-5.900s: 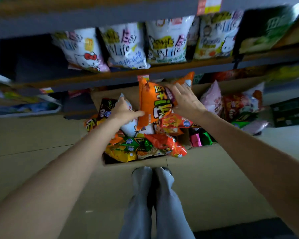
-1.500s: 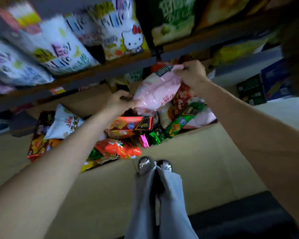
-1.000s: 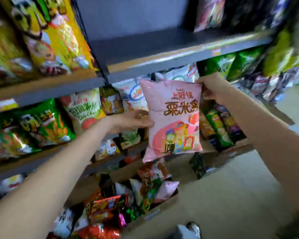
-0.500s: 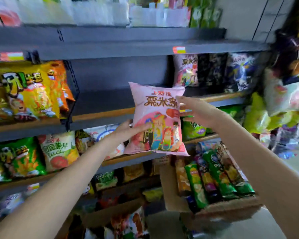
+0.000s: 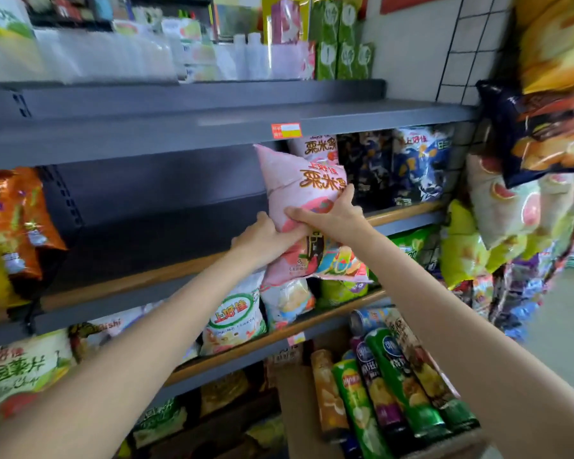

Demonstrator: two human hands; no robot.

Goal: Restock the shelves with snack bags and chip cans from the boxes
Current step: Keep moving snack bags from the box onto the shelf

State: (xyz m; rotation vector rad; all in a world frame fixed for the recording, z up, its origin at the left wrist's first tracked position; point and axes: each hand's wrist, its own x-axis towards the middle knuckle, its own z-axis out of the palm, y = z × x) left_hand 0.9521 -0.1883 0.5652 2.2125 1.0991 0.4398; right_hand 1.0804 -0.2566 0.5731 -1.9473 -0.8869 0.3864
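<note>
Pink bag (image 5: 304,190): held up in both hands at the front edge of the shelf (image 5: 140,279), tilted with its top leaning in under the shelf above; bare shelf space lies just to its left, and a matching pink bag (image 5: 315,148) stands just behind it, with dark blue bags (image 5: 418,167) to the right

Handling: judged light and puffy, mostly air; the film looks soft and creases where it is squeezed; the contents are likely brittle, so a hard squeeze could crush them; the glossy surface may slip a little

Where to hold: best taken at the lower half or side seams with a loose grip, steadying the base while it is stood up; the middle gives way under pressure

Left hand (image 5: 262,236): on the bag's lower left edge; fingers curled round the side, bunching the film there; only the knuckles show, so how deep the hold goes I cannot quite tell

Right hand (image 5: 328,217): across the bag's front at mid-height; thumb stretched left over the face, fingers wrapped round the right edge, pinching the bag between them

Nearby stock: chip cans (image 5: 395,376) lie packed in an open box low on the right; a white bag (image 5: 234,318) sits on the shelf below

Step in hand: by my reading, standing the bag on the shelf beside its match
</note>
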